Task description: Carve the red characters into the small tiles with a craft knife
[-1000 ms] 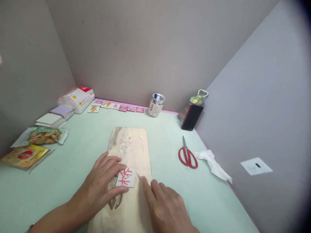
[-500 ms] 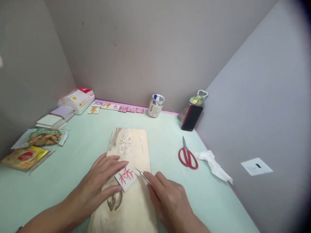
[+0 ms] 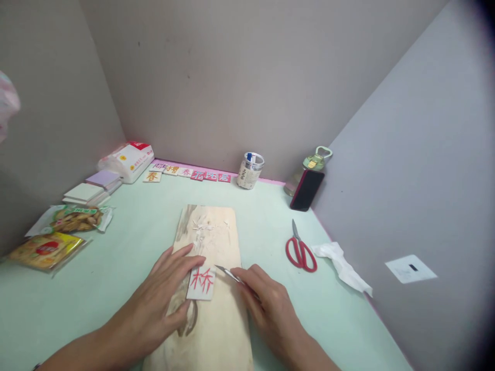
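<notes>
A small white square carving block (image 3: 201, 291), marked with a red character, lies flat on a wooden board (image 3: 222, 335). My left hand (image 3: 164, 296) grips the block along its left side, index fingertip at the upper corner and thumb at the lower one. In my right hand (image 3: 266, 304) is a craft knife (image 3: 231, 274), held like a pen. Its blade points left and lies just off the block's upper right corner; whether the tip touches the board I cannot tell. Pale shavings (image 3: 203, 226) are scattered on the board's far part.
Red-handled scissors (image 3: 300, 253) and a crumpled tissue (image 3: 344, 265) lie on the right. Behind them a phone (image 3: 307, 190) leans on a bottle (image 3: 296, 181). A jar (image 3: 249, 175) and several carved tiles (image 3: 198, 175) line the back. Food packets (image 3: 48, 251) and a tissue pack (image 3: 127, 162) are left.
The carving block has been turned from a diagonal slant to nearly upright under my left hand. My right hand's knife blade now lies flatter, pointing more to the left.
</notes>
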{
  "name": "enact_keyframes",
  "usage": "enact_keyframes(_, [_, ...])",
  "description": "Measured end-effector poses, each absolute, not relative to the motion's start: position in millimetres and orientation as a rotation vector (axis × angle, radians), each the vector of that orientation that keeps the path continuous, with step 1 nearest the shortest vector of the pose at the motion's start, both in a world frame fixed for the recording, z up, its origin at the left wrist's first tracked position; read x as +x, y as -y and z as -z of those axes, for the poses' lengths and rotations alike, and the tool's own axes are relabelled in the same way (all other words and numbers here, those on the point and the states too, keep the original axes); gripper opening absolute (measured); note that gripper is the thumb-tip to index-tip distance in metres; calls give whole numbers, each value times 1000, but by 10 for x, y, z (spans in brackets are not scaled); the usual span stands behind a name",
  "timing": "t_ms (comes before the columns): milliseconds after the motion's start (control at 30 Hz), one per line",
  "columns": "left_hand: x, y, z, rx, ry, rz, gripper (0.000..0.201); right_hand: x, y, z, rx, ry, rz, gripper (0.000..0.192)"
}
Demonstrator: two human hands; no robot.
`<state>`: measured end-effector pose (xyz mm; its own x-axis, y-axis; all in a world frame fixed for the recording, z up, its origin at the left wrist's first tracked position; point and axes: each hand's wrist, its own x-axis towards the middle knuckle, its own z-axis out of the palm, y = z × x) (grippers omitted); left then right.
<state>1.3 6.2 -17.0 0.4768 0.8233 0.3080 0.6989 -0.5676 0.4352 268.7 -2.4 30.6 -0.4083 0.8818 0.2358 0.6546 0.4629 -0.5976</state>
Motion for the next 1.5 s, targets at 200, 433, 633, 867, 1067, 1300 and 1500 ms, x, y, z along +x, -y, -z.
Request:
enact_keyframes(200, [-5, -61, 238, 2457, -1368, -701, 63, 2686, 9, -307, -1351, 2194, -652, 21])
enact_keyframes(433, [-50, -104, 215, 2424, -1341, -707, 56, 2706, -21, -226, -1451, 2159, -598, 21])
enact_keyframes(633, [2, -85, 173, 2413, -1370, -732, 62, 2681, -22, -292, -1596, 2052, -797, 20])
enact_keyframes(867, [205, 13, 78, 2494, -1416, -794, 58, 2710, -50, -382, -1499, 2019, -920, 23])
enact_keyframes(1067, [247, -1, 53, 2529, -1426, -821, 45, 2725, -63, -343, -1464, 2064, -894, 20])
enact_keyframes(1300, [182, 23, 136, 2510, -1401, -753, 59, 2771, -58, -441, -1343, 2183, -959, 32])
enact_keyframes(1500, [157, -15, 136, 2468, -1420, -795, 49, 2815, -16, -529, -1361, 2351, -878, 33])
